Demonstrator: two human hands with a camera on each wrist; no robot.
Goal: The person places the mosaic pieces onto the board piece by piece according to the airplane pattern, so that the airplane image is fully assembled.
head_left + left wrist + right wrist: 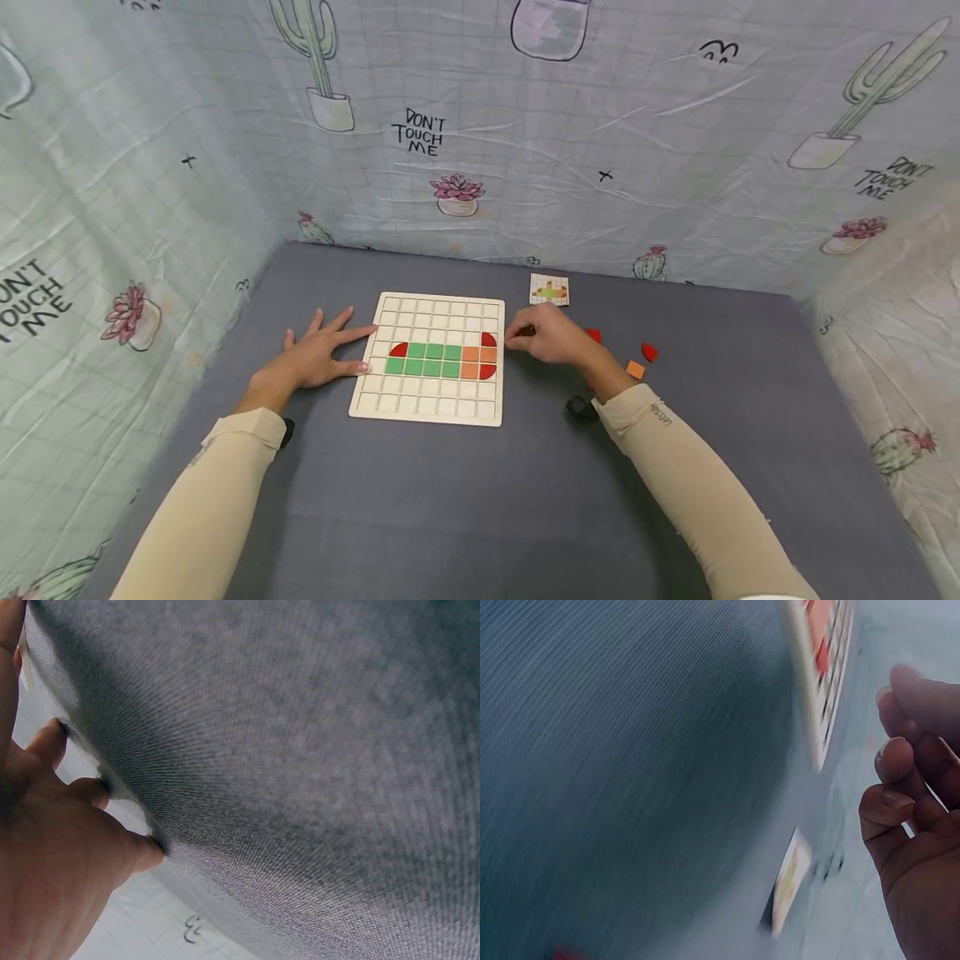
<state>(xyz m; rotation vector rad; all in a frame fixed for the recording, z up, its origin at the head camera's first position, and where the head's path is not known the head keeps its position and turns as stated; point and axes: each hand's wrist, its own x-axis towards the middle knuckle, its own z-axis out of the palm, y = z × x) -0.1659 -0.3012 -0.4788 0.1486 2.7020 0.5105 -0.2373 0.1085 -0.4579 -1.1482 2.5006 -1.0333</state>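
My left hand (311, 357) lies spread at the left of a pale wooden grid board (426, 407), its index finger and thumb touching the board's left edge. Green squares (423, 367), orange squares (470, 362) and red rounded pieces (488, 340) form a shape across the middle rows. Just off the board's right edge is my right hand (551, 335), with thumb and fingertips drawn close together. In the right wrist view, its loosely bent fingers (895, 759) show no piece between them.
A small pattern card (549, 289) lies beyond my right hand. Loose pieces sit near the right forearm: an orange square (635, 369), a red rounded piece (649, 352) and another red piece (593, 335) partly hidden by the hand. Patterned cloth (510, 125) rises behind the grey table (420, 508).
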